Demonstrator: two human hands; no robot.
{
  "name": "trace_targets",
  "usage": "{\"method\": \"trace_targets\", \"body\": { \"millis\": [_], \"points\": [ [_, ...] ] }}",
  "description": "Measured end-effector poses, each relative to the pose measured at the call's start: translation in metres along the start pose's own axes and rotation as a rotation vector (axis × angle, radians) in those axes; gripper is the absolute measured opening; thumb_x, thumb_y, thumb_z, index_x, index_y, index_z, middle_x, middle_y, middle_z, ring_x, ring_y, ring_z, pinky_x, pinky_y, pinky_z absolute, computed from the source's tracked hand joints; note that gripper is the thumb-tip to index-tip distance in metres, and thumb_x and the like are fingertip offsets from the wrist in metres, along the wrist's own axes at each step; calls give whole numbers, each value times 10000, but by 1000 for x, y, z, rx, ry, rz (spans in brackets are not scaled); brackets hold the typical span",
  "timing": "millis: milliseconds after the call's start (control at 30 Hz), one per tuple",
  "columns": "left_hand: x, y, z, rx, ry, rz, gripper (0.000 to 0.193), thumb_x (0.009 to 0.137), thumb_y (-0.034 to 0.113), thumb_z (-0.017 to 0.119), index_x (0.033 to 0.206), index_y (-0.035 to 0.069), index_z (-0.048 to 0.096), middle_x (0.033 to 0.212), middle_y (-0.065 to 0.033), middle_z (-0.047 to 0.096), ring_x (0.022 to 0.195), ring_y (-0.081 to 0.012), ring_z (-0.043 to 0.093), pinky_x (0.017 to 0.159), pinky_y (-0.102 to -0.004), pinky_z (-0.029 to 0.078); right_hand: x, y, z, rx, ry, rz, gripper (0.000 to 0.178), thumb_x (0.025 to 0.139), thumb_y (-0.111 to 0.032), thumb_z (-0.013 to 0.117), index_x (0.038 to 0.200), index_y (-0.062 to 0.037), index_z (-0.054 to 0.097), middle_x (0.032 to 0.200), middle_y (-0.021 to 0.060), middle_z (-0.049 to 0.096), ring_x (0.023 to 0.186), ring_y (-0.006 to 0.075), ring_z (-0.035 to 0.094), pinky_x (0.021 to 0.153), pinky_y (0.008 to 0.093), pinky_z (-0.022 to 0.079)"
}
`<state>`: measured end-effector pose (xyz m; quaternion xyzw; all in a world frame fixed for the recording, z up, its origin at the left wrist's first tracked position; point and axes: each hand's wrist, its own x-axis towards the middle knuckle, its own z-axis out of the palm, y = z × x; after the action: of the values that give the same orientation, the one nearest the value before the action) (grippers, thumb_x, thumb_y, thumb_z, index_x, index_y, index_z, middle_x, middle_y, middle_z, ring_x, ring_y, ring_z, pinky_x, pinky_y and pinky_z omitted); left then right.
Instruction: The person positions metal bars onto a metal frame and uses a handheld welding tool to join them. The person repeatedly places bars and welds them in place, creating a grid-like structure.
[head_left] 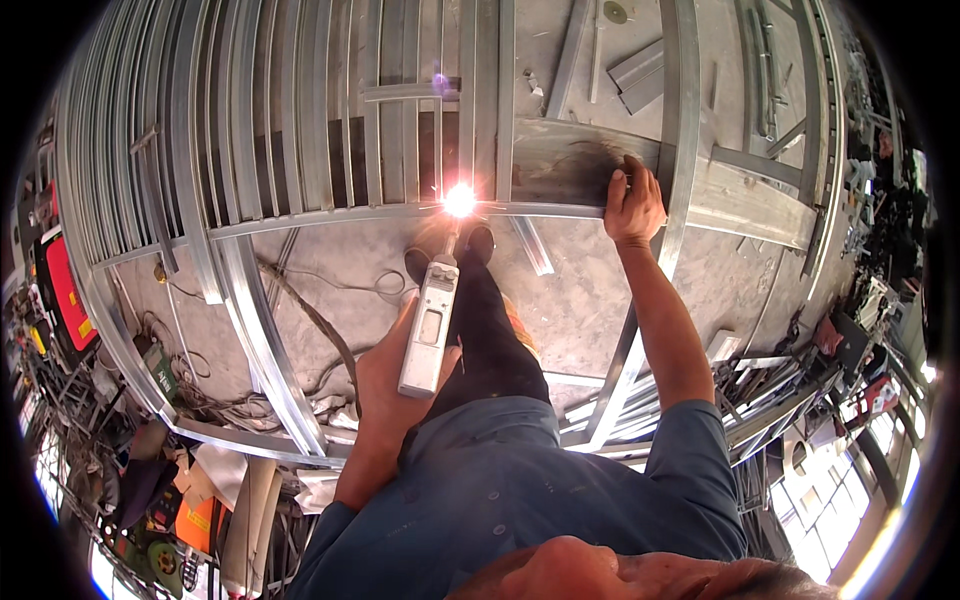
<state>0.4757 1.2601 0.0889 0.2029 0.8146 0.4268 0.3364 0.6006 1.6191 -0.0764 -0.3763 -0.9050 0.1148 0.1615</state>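
Note:
My left hand (385,350) is wrapped round a grey, box-bodied handheld welding gun (428,325). The gun's narrow nozzle points away from me, up to a bright spark (459,200) on the near rail (350,215) of a silver metal frame. Glare hides the exact spot where tip and metal meet. Many parallel bars (290,120) run from that rail toward the far side, close together on the left. To the right, my right hand (637,205) has its fingers bent over the same rail, beside a wide tube (682,130). Its fingertips lie near a dark-stained flat plate (570,165).
Frame legs (265,340) slant down on the left. A dark cable (320,325) loops over the concrete floor by my left forearm. Loose metal offcuts (640,75) lie beyond the frame. A red case (65,290) stands far left; metal lengths (640,400) are piled at the lower right.

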Motion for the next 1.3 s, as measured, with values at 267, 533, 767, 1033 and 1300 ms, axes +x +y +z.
{"method": "trace_targets", "body": {
  "millis": [267, 533, 767, 1033, 1300],
  "points": [
    [-2, 1, -2, -1, -20, -35, 748, 769, 136, 843, 1430, -5, 521, 1237, -217, 688, 1039, -288, 734, 851, -346, 586, 0, 0, 0, 6, 10, -4, 298, 958, -320, 584, 1139, -103, 677, 983, 80, 701, 914, 309, 672, 763, 422, 537],
    [-13, 17, -15, 120, 7, -70, 732, 786, 212, 834, 1424, 9, 538, 1088, -186, 737, 980, -286, 749, 809, -355, 587, 3, 0, 2, -2, 5, -1, 286, 953, -314, 586, 1135, -114, 679, 988, 83, 703, 924, 318, 674, 764, 432, 539],
    [-20, 27, -21, 50, -5, -43, 665, 797, 170, 827, 1386, 2, 565, 1067, -168, 741, 960, -262, 753, 815, -349, 584, 0, 0, -1, -21, 3, -6, 277, 949, -317, 589, 1118, -118, 680, 997, 90, 704, 920, 325, 673, 767, 435, 540],
    [-2, 23, 16, 62, -93, 36, 699, 802, 248, 840, 1393, 17, 547, 1020, -176, 742, 878, -314, 752, 734, -360, 593, 0, 0, 1, -39, 13, -10, 251, 951, -322, 585, 1059, -115, 677, 962, 83, 691, 885, 314, 670, 742, 430, 537],
    [4, 21, 22, 3, -100, -18, 627, 842, 140, 816, 1392, -24, 563, 1008, -115, 742, 888, -160, 711, 812, -301, 554, -1, -1, 0, -64, -42, 57, 243, 972, -318, 548, 1069, -151, 696, 967, 57, 703, 914, 301, 673, 757, 410, 534]
  ]
}}
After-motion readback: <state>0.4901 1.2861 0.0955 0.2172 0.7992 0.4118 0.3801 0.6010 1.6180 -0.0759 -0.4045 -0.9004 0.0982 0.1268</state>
